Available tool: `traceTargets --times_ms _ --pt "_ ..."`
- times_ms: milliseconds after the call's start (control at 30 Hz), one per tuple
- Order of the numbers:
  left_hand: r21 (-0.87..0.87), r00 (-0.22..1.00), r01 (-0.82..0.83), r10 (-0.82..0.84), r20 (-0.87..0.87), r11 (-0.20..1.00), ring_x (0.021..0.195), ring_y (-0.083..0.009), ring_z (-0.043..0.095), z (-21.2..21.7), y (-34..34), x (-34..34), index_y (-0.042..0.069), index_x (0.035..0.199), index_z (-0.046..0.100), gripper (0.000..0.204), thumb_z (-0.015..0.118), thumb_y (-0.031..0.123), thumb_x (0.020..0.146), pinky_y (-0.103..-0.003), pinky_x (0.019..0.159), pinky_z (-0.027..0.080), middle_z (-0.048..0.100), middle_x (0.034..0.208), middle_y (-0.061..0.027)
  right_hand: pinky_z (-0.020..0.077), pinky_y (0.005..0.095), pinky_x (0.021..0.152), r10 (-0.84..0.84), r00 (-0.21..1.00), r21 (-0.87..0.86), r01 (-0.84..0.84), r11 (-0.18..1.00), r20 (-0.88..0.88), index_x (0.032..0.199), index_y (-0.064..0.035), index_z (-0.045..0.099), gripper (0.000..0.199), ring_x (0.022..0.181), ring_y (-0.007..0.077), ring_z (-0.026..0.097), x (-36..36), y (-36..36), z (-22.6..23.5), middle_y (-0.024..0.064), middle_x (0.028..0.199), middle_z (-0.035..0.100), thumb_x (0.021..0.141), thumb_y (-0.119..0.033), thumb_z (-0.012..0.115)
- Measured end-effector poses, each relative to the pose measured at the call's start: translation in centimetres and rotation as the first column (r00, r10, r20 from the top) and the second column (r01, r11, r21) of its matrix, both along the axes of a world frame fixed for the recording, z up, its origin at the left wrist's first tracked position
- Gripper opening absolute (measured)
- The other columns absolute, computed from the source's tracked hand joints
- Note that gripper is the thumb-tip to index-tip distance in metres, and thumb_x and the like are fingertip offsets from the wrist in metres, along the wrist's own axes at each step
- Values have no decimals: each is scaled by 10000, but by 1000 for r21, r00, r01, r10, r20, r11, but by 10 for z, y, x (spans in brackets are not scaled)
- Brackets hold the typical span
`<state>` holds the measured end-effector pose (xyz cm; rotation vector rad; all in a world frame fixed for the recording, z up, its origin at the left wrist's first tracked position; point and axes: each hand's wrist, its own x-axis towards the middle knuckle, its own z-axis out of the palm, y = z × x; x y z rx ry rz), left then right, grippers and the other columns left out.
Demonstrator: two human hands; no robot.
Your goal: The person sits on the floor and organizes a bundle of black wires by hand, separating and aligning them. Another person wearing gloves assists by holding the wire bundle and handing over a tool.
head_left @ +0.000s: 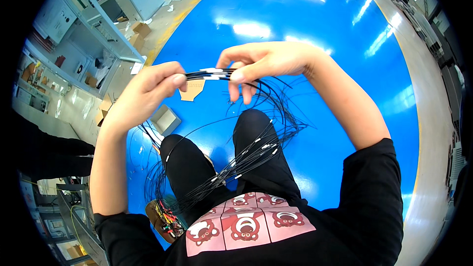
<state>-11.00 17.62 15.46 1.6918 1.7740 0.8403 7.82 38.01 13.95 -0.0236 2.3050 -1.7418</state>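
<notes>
A bundle of thin black wires (pixel 196 76) stretches between my two hands above my knees. White sleeve markers (pixel 214 71) sit together on it near the middle. My left hand (pixel 148 86) is closed around the left part of the bundle. At the other end, my right hand (pixel 263 63) pinches the wires between thumb and fingers, its lower fingers hanging loose. Below, more black wires (pixel 224 173) with scattered white markers lie across my thighs in a wide loop. Loose wire ends fan out under my right hand.
On the blue floor (pixel 340 93) are a small grey open box (pixel 165 120) and a piece of cardboard (pixel 192 90). A pouch of colourful tools or wires (pixel 167 221) sits by my left side. Open metal cabinets (pixel 93 24) line the left; a person's dark-clothed leg (pixel 59 152) shows there.
</notes>
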Motion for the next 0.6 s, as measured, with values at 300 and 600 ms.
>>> traceTargets --times_ms 300,600 --pt "-52 979 -68 77 191 996 615 -53 311 9 -10 -14 60 793 565 336 508 329 987 -219 549 260 364 651 61 523 340 859 -193 976 -231 165 959 -104 1155 14 527 348 921 213 671 28 33 -45 181 1024 670 967 -279 535" --pt "-75 978 -91 103 181 993 607 -32 313 16 -23 -23 78 792 572 315 528 330 975 -205 534 250 366 649 77 464 335 975 -397 824 40 449 893 -404 1147 9 642 262 1065 193 622 50 52 -74 109 1115 675 966 -133 517"
